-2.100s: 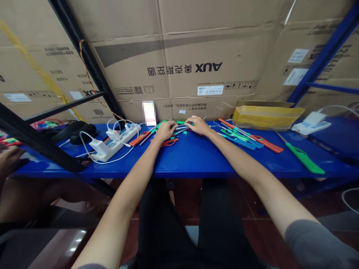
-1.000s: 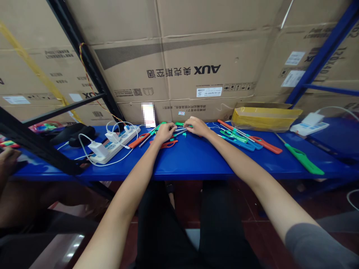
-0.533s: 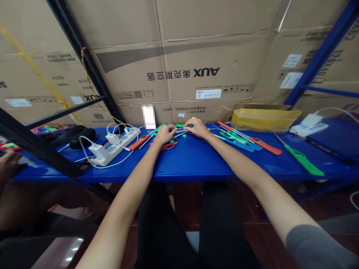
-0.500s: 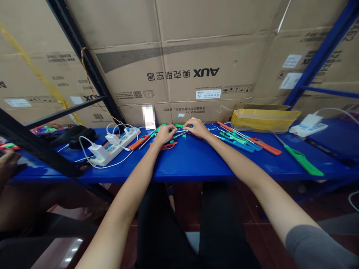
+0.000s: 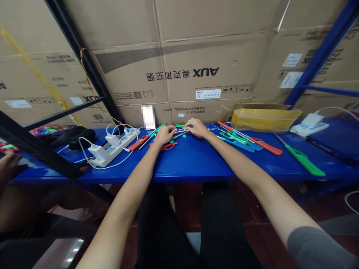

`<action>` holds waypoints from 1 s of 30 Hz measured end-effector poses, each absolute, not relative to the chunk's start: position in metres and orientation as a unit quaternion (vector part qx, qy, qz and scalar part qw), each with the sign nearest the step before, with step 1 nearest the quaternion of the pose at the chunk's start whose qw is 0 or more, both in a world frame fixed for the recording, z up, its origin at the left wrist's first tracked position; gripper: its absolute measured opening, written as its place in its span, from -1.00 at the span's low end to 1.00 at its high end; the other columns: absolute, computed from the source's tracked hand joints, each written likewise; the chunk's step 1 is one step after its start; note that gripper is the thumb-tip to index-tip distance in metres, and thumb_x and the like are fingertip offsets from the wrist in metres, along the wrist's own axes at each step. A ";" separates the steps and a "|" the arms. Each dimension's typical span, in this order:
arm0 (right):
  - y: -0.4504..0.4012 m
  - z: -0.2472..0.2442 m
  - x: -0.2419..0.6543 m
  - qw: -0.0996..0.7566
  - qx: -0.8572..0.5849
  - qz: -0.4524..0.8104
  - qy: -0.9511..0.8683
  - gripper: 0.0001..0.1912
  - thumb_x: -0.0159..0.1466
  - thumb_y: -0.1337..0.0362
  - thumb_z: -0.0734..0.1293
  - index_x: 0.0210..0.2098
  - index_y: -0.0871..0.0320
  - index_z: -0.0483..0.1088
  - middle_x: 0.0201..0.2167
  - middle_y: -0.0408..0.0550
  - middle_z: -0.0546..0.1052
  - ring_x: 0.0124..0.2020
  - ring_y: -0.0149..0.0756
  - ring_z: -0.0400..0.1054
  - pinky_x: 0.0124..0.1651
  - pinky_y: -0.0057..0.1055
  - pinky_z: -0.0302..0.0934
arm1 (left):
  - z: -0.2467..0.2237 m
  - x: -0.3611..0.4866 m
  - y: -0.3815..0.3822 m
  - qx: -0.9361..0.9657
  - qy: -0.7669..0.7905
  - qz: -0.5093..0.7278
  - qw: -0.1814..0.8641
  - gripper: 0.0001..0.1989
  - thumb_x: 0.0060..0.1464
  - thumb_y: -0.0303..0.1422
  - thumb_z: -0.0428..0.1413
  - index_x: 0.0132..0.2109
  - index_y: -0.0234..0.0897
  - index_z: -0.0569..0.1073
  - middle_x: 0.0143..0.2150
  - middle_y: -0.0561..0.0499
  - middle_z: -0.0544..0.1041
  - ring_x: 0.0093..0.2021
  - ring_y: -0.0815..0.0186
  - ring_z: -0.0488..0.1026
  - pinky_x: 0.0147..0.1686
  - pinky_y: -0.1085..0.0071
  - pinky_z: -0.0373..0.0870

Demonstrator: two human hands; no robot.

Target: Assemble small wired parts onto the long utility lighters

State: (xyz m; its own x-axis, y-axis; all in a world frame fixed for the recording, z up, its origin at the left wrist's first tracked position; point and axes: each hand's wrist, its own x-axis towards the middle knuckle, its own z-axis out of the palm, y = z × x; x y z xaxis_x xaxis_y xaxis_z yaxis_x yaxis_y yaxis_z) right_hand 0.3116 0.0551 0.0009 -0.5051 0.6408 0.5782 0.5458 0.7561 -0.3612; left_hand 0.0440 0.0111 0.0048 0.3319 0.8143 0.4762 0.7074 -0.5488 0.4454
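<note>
The left hand [image 5: 165,134] and the right hand [image 5: 198,127] are held close together over the middle of a blue steel bench [image 5: 196,166], with the fingers curled downward. Between them lie thin metal rods [image 5: 181,132] and green plastic pieces [image 5: 179,126]. Whether anything is pinched by the fingertips cannot be told at this size. A small green clip [image 5: 184,137] is seen just in front of the right hand, and a red-orange lighter handle [image 5: 165,146] lies just below the left hand.

Work appears to be partly advanced. To the right, long-nosed lighters in blue [image 5: 237,147], green [image 5: 232,137] and orange [image 5: 265,149] are laid side by side, and a lone green lighter [image 5: 304,160] is set further along. They look whole, though this cannot be confirmed. Loose pieces are left around the hands, and an orange lighter [image 5: 137,142] lies at their left, beside a white power strip [image 5: 112,151]. A co-worker's hand [image 5: 8,164] is seen apart, at the far left.
</note>
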 end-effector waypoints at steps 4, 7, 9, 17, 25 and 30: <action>0.054 0.002 0.309 0.377 -0.345 0.077 -0.856 -0.88 0.44 0.29 0.53 -0.18 0.03 0.80 -0.20 0.03 0.78 -0.07 -0.02 0.56 0.15 -0.12 0.39 | 0.005 0.044 0.011 0.814 0.466 0.337 0.079 -0.79 0.42 -0.27 0.22 -0.10 -0.20 0.77 -0.07 -0.12 0.83 -0.04 0.01 0.75 0.03 0.25 0.55; 0.053 0.002 0.308 0.376 -0.351 0.081 -0.854 -0.89 0.42 0.31 0.53 -0.19 0.04 0.78 -0.20 0.01 0.78 -0.07 -0.04 0.57 0.14 -0.13 0.39 | 0.005 0.044 0.010 0.813 0.467 0.339 0.077 -0.78 0.42 -0.26 0.23 -0.11 -0.20 0.76 -0.08 -0.12 0.83 -0.06 0.01 0.74 0.01 0.25 0.55; 0.053 0.002 0.307 0.372 -0.355 0.082 -0.854 -0.89 0.42 0.32 0.52 -0.19 0.04 0.76 -0.22 0.00 0.77 -0.07 -0.05 0.57 0.13 -0.13 0.39 | 0.005 0.045 0.011 0.812 0.465 0.343 0.078 -0.78 0.42 -0.26 0.22 -0.11 -0.20 0.76 -0.09 -0.11 0.83 -0.07 0.02 0.74 -0.01 0.26 0.54; 0.047 0.002 0.310 0.363 -0.337 0.035 -0.868 -0.86 0.40 0.37 0.44 -0.24 0.04 0.66 -0.19 0.00 0.70 -0.02 -0.03 0.46 0.10 -0.16 0.34 | 0.003 0.046 0.011 0.812 0.459 0.351 0.077 -0.75 0.41 -0.25 0.21 -0.14 -0.21 0.77 -0.11 -0.09 0.83 -0.12 0.06 0.72 -0.04 0.27 0.52; 0.039 0.006 0.310 0.318 -0.306 -0.033 -0.897 -0.81 0.44 0.40 0.40 -0.26 0.06 0.63 -0.22 0.04 0.61 -0.04 -0.01 0.38 0.06 -0.17 0.27 | 0.003 0.045 0.010 0.817 0.448 0.350 0.089 -0.82 0.34 -0.22 0.31 -0.15 -0.19 0.77 -0.15 -0.06 0.81 -0.15 0.11 0.70 -0.05 0.31 0.53; 0.036 0.006 0.310 0.311 -0.303 -0.046 -0.900 -0.82 0.43 0.41 0.41 -0.26 0.07 0.65 -0.22 0.05 0.61 -0.05 -0.01 0.38 0.06 -0.16 0.28 | 0.002 0.043 0.013 0.821 0.453 0.339 0.074 -0.81 0.27 -0.23 0.37 -0.06 -0.20 0.74 -0.21 -0.02 0.77 -0.24 0.16 0.65 -0.15 0.34 0.49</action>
